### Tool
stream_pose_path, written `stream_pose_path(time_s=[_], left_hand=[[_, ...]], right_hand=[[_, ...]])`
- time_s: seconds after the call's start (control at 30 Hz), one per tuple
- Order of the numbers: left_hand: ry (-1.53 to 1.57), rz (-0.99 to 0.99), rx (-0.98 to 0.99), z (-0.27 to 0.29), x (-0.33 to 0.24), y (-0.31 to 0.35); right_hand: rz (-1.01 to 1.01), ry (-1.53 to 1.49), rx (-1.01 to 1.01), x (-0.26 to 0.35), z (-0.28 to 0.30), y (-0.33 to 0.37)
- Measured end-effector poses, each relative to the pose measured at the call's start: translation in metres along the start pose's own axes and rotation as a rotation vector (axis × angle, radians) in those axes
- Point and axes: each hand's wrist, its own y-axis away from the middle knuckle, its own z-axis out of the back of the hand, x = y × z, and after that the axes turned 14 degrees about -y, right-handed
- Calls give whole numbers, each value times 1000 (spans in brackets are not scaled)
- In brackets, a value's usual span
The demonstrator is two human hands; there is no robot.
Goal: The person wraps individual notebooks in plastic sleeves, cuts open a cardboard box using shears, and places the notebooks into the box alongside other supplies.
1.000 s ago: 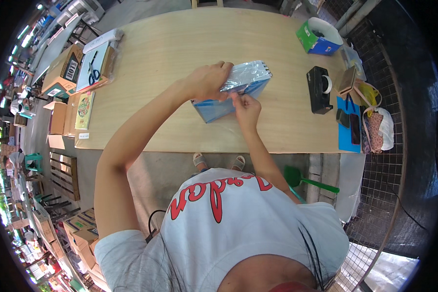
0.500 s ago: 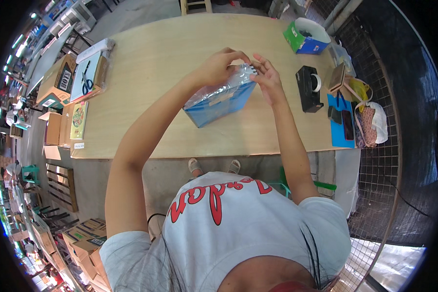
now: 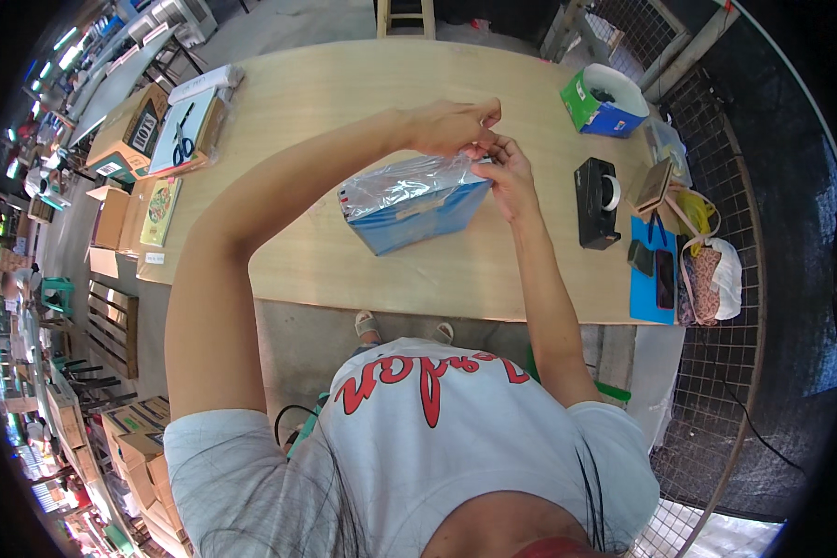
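Observation:
A blue box-shaped pack stands on the wooden table, clear shiny plastic covering its top. Over the pack's far right corner, my left hand is closed, its fingertips pinched together right by those of the other hand. My right hand grips that same corner, thumb against the near side and fingers bent behind. Whatever the left fingertips pinch is too small to make out; it may be the edge of the plastic.
A black tape dispenser stands to the right, near a green-and-blue box. A phone lies on a blue folder beside a bag. At left are scissors, a booklet and cardboard boxes.
My left hand has moved right along the pack's top to the far right corner, beside my right hand. More of the plastic-covered top now shows. The whole view has shifted slightly.

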Motion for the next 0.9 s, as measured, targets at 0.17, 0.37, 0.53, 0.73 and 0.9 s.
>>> stream_pose_path(time_s=[0.17, 0.37, 0.53, 0.73, 0.9], left_hand=[[138, 84, -44, -8, -1, 16], [294, 470, -292, -23, -43, 48], [-200, 526, -505, -45, -96, 49], [-213, 540, -652, -56, -103, 43], [-202, 542, -629, -60, -102, 49]], right_hand=[[-69, -36, -88, -5, -3, -10], [-182, -91, -51, -4, 23, -30], [-210, -152, -68, -6, 17, -34], [140, -270, -258, 12, 70, 6], [252, 581, -907, 86, 220, 57]])
